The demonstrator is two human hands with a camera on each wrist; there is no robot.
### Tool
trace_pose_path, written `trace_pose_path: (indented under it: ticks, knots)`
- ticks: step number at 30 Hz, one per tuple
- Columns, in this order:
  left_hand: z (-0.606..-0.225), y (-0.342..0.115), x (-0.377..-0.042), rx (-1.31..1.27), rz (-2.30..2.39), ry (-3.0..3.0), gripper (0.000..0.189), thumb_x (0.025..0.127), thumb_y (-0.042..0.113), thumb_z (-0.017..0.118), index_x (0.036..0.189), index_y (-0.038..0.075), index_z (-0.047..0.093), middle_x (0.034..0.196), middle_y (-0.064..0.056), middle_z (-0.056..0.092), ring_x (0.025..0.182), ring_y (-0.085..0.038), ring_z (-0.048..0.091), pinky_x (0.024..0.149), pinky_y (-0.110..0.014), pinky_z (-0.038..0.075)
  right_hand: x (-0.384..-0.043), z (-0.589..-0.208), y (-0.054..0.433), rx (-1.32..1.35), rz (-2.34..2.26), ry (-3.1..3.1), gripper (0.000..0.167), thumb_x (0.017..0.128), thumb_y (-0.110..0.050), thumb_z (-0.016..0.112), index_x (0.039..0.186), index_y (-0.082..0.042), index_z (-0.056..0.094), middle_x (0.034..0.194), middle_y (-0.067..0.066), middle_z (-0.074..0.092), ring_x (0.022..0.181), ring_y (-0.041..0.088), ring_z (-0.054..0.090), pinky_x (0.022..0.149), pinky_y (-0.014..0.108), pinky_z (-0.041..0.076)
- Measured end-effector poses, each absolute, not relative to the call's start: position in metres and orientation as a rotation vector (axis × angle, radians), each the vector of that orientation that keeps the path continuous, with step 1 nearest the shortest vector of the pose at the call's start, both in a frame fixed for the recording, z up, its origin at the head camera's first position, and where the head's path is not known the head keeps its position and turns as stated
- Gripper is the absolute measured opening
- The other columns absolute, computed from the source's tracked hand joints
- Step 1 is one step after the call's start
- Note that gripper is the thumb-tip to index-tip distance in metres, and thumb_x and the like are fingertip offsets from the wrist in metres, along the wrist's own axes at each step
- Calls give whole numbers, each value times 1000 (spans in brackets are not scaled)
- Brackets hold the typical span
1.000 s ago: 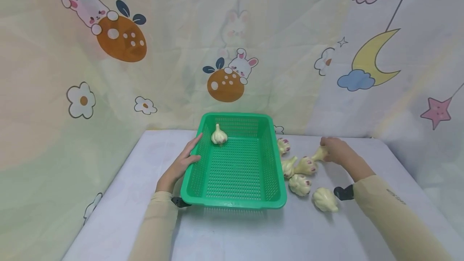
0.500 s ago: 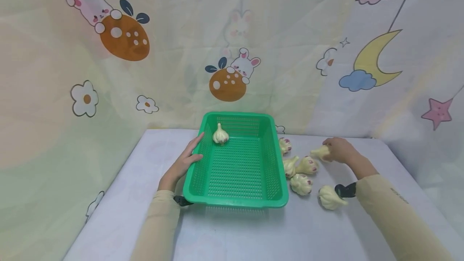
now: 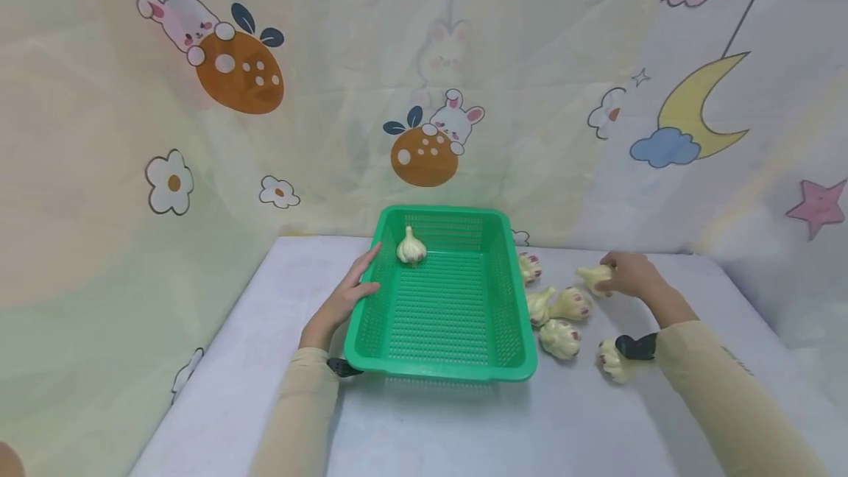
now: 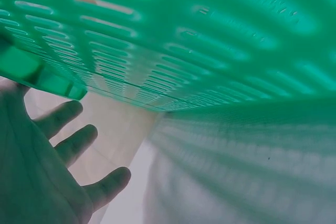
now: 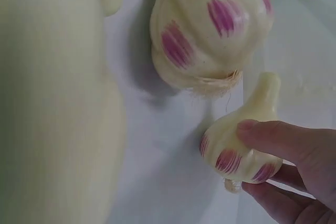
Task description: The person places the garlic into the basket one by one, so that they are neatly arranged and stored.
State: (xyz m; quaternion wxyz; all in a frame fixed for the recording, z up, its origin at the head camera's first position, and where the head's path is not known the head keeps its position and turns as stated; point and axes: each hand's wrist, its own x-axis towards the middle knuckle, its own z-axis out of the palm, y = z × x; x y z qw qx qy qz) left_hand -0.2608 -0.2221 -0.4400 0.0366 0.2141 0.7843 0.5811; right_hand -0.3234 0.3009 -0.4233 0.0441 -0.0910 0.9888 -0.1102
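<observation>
My left hand (image 3: pixel 341 304) rests at the left rim of a green plastic basket (image 3: pixel 440 372), thumb and a fingertip lying over the edge. In the left wrist view, straight, spread fingers (image 4: pixel 107 188) show outside the slotted wall. One garlic bulb (image 3: pixel 411 249) stands in the basket's far left corner, stem up. To the right, my right hand (image 3: pixel 632 274) pinches another garlic bulb (image 5: pixel 236 145) between thumb and fingers, close over the table; its purple-streaked base and pale stem show in the right wrist view.
Several more bulbs lie along the basket's right side, among them a near garlic bulb (image 3: pixel 560 338) and a garlic bulb (image 3: pixel 573 304) behind it. One garlic bulb (image 3: pixel 612 361) sits partly behind the black strap (image 3: pixel 637 347) on my right wrist. A printed cloth (image 3: pixel 530 160) hangs behind the white table (image 3: pixel 424 433).
The bulb at my right hand shows more from above now, its stem pointing left. My right forearm covers more of the nearest bulb. The left hand stays at the rim; the view shifts slightly.
</observation>
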Motion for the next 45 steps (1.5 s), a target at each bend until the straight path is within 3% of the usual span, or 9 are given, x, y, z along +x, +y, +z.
trace_pose_path:
  ticks: [11, 21, 45]
  knots:
    - [-439, -222, -259, 651, 1787, 2398, 69, 94, 6, 44, 154, 12, 12, 160, -14, 4, 147, -36, 2, 113, -63, 8, -325, -421, 300, -291, -389, 2931, 65, 81, -29, 72, 127, 10, 51, 114, 35, 58, 104, 52, 54, 86, 58, 44]
    - [-438, -222, -259, 654, 1789, 2390, 68, 94, 6, 44, 154, 12, 12, 160, -14, 4, 147, -35, 2, 114, -62, 7, -326, -424, 299, -270, -413, 2879, 65, 78, -31, 75, 125, 8, 54, 116, 35, 57, 101, 49, 55, 82, 56, 47]
    - [-438, -224, -259, 617, 1773, 2394, 69, 94, 10, 45, 154, 15, 13, 160, -13, 6, 147, -35, 4, 113, -63, 9, -322, -416, 300, -201, -467, 2947, 72, 84, -42, 68, 130, 11, 50, 122, 34, 55, 115, 57, 44, 93, 63, 39]
